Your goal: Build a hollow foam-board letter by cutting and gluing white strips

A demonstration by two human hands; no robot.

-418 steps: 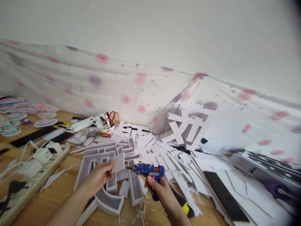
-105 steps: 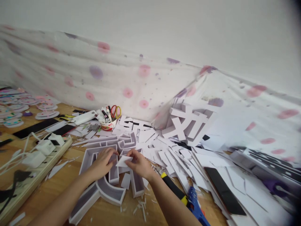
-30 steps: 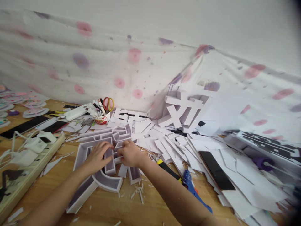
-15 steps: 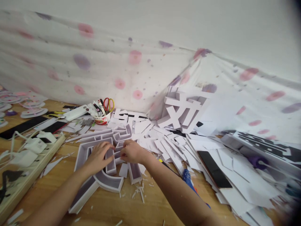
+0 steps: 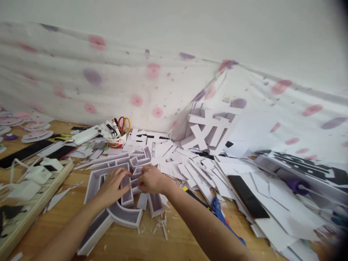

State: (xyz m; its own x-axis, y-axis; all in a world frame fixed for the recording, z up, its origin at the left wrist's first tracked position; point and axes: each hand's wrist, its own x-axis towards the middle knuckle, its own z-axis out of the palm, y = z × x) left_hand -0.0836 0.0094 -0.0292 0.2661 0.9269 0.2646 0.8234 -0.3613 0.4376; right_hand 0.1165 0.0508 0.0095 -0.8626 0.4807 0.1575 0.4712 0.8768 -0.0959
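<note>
A large white foam-board character (image 5: 119, 214) with raised walls lies flat on the wooden floor in front of me. My left hand (image 5: 112, 185) rests on its inner walls, fingers curled and pressing down. My right hand (image 5: 151, 178) is beside it, fingers pinched on a small white strip (image 5: 135, 180) set among the walls. The two hands almost touch. A blue glue gun (image 5: 220, 216) lies on the floor under my right forearm, next to a black and yellow knife (image 5: 194, 193).
A heap of white paper offcuts (image 5: 206, 174) spreads to the right, with a dark phone (image 5: 246, 195) on it. A finished white character (image 5: 208, 128) leans on the spotted cloth. A cup of pens and scissors (image 5: 116, 136) stands behind. A power strip with plugs (image 5: 32, 177) lies left.
The glue gun my right hand held earlier now lies on the floor. Both hands have come down onto the character's walls and stayed there, with only slight shifts over the last second.
</note>
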